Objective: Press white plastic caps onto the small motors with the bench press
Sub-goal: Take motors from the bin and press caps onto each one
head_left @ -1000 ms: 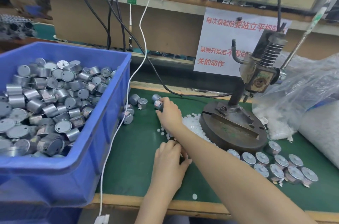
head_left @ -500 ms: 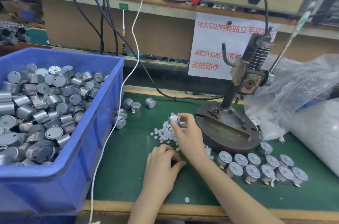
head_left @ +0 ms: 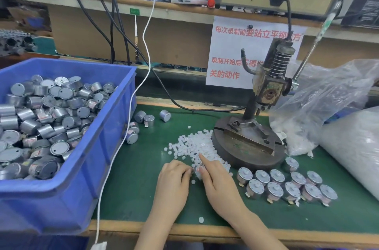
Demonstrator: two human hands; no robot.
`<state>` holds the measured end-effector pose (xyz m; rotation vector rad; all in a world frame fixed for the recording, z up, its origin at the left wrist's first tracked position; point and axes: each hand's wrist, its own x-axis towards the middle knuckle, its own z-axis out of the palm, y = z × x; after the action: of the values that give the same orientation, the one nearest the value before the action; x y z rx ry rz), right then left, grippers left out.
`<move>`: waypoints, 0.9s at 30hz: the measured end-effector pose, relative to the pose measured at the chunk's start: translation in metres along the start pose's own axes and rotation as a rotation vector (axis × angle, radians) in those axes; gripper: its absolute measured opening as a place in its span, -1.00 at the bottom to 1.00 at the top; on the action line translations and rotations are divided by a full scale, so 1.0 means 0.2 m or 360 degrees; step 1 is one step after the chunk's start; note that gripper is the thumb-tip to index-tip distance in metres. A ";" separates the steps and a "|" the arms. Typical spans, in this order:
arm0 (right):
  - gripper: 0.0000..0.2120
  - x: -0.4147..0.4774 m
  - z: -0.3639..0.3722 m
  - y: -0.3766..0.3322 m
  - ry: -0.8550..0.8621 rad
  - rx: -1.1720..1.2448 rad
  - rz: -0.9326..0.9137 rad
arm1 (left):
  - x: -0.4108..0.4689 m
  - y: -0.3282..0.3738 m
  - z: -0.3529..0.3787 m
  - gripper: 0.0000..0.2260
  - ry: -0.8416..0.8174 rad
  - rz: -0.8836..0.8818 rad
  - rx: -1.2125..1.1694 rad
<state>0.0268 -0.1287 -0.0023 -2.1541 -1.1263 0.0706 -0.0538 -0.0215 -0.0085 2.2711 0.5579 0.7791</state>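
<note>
- Hovering at the near edge of the cap pile (head_left: 196,147), the left hand (head_left: 174,178) curls its fingers; cap pinched or not, cannot tell.
- The right hand (head_left: 220,185) seems to grasp a motor (head_left: 197,172), forefinger straight.
- Likely step: seating a cap by hand.
- Next: the motor goes upright onto the bench press (head_left: 248,143) beyond.

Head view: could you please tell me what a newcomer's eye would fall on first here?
The blue bin at the left, heaped with grey motors, draws the eye first. Next comes the worn press at the right rear of the green mat, with white caps spilled before its base, where the left hand and right hand meet. Two rows of motors stand at the front right.
</note>
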 end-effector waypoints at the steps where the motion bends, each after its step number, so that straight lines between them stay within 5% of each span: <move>1: -0.58 0.00 0.00 0.00 -0.0008 -0.0027 -0.0017 | 0.00 0.00 0.00 -0.83 0.0003 -0.0003 0.0005; 27: -0.53 -0.01 0.02 -0.06 -0.0119 -0.0669 -0.0302 | 0.01 0.00 0.01 -0.78 0.0044 -0.0107 -0.0069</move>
<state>0.0152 -0.1236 0.0002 -2.4071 -1.4900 -0.1891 -0.0514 -0.0216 -0.0100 2.1935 0.6207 0.7832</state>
